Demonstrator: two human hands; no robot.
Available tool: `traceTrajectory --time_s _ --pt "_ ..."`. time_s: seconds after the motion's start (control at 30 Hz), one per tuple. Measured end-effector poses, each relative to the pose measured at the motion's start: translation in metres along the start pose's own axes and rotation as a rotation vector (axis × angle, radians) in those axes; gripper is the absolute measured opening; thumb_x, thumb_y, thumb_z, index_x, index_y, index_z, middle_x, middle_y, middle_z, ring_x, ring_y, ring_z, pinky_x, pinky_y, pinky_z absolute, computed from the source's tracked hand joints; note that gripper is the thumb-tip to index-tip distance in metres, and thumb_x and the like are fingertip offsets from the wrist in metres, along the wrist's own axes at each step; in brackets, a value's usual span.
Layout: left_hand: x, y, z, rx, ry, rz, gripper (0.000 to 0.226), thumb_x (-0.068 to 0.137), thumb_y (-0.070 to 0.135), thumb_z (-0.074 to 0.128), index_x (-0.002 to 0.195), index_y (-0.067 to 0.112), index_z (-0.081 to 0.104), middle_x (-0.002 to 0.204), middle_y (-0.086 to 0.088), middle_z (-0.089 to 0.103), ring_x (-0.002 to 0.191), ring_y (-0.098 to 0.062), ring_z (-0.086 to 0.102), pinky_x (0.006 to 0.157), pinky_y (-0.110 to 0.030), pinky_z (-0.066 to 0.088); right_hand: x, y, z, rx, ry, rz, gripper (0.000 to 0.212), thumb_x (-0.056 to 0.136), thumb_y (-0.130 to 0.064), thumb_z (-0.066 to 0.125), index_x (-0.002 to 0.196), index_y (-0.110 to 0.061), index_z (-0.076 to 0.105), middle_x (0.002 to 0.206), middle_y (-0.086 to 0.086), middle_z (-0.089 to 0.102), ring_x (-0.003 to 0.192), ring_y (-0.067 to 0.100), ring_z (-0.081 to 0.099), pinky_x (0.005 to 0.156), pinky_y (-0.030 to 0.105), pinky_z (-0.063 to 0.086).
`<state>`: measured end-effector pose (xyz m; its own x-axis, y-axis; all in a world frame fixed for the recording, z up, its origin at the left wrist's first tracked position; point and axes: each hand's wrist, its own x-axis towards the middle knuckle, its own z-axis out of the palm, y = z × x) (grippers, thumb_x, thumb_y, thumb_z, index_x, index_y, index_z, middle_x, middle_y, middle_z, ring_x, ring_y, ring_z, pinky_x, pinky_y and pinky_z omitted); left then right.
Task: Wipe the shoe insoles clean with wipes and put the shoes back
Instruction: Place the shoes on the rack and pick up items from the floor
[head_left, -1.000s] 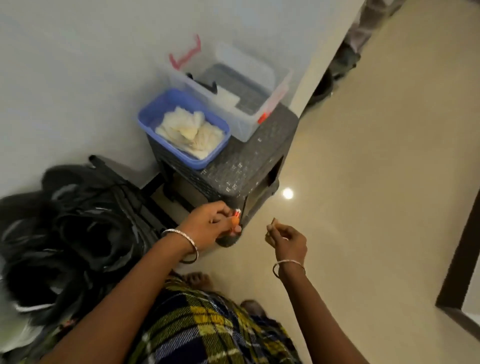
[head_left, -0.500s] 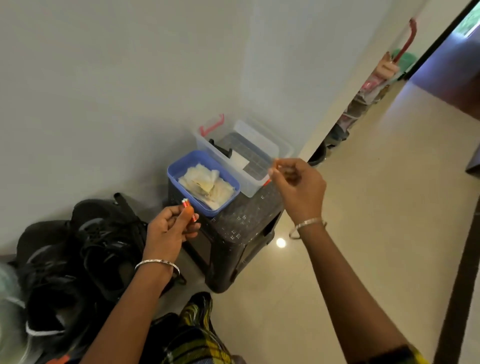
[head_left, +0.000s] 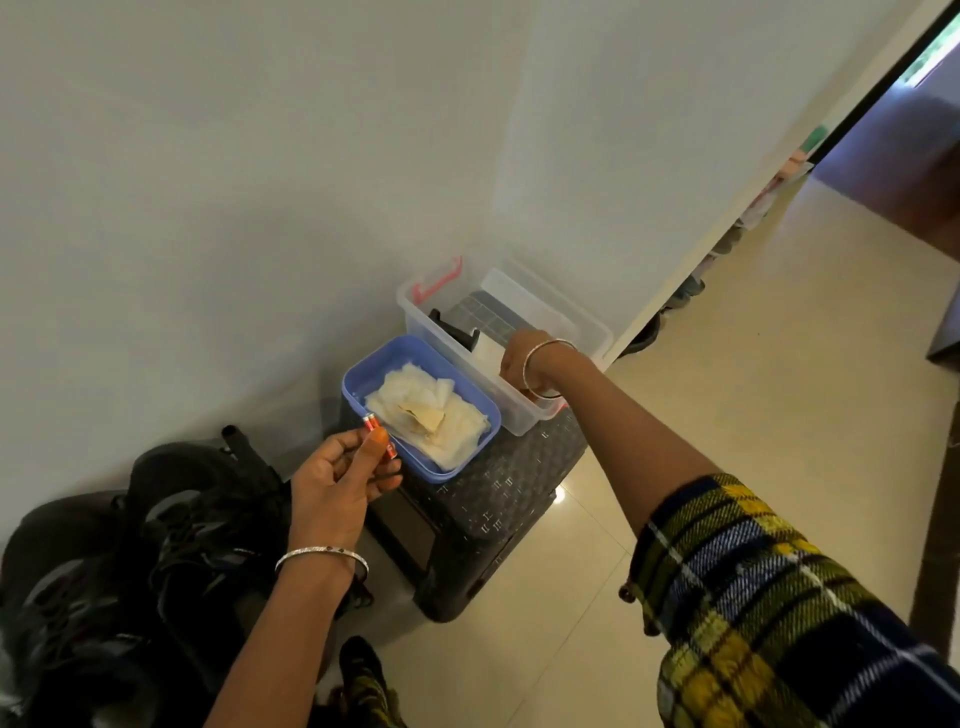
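Head view, looking down at a corner by a pale wall (head_left: 260, 182). A dark woven-pattern stool (head_left: 498, 499) stands near centre on a glossy cream floor (head_left: 753, 364). On its top, a blue tub (head_left: 358, 375) holds a crumpled heap of white wipes (head_left: 441, 415); touching it at 1 o'clock is a clear plastic box (head_left: 415, 312) with a red latch. The left hand (head_left: 337, 483), at 7 o'clock of the tub, has thumb and fingers curled to pinch a small red cylindrical object (head_left: 370, 422), raised just beside the tub's near rim. The right hand (head_left: 517, 358), on an arm in a plaid sleeve (head_left: 753, 587) entering from 4 o'clock, reaches down into the clear box; its fingers are hidden below the wrist, so its grip cannot be told. A pile of dark shoes (head_left: 156, 530) lies on the floor at 8 o'clock of the stool, against the wall.
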<state>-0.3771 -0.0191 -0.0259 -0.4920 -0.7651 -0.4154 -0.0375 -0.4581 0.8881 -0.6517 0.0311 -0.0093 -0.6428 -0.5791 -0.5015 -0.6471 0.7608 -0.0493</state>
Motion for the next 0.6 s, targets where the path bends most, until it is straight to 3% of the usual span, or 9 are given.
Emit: traceTrajectory --time_s 0.1,0.23,0.33,0.6 --pt "0.002 -0.001 0.003 0.020 -0.008 0.007 0.040 0.073 0.036 0.070 0.104 0.009 0.069 0.088 -0.006 0.074 0.080 -0.016 0.071 0.069 -0.030 0.058 0.008 0.000 0.006 -0.008 0.004 0.005 0.024 0.091 -0.013 0.061 0.110 -0.001 0.070 0.104 0.018 0.071 0.095 0.033 0.069 0.086 0.040 0.058" --pt "0.003 -0.003 0.004 0.045 0.020 0.005 0.045 0.072 0.038 0.070 0.107 0.009 0.069 0.092 -0.005 0.074 0.087 -0.017 0.070 0.076 -0.035 0.057 0.012 0.000 0.011 -0.067 0.027 -0.008 0.026 0.089 -0.007 0.065 0.114 0.001 0.069 0.098 0.017 0.068 0.082 0.027 0.061 0.086 0.037 0.056" --pt "0.004 -0.004 0.005 0.048 0.023 -0.002 0.040 0.076 0.034 0.070 0.108 0.009 0.068 0.093 -0.006 0.073 0.090 -0.019 0.070 0.077 -0.035 0.057 0.011 0.000 0.012 -0.076 0.026 -0.001 0.029 0.089 -0.007 0.067 0.117 0.001 0.067 0.112 0.019 0.069 0.092 0.030 0.066 0.089 0.036 0.055" --pt "0.002 -0.003 0.005 0.045 -0.007 -0.005 0.030 0.077 0.031 0.070 0.101 0.013 0.070 0.088 -0.005 0.074 0.084 -0.017 0.070 0.073 -0.032 0.058 0.007 -0.002 0.013 -0.091 0.044 -0.006 0.027 0.088 -0.009 0.071 0.114 -0.002 0.070 0.106 0.014 0.072 0.094 0.026 0.070 0.086 0.033 0.059"
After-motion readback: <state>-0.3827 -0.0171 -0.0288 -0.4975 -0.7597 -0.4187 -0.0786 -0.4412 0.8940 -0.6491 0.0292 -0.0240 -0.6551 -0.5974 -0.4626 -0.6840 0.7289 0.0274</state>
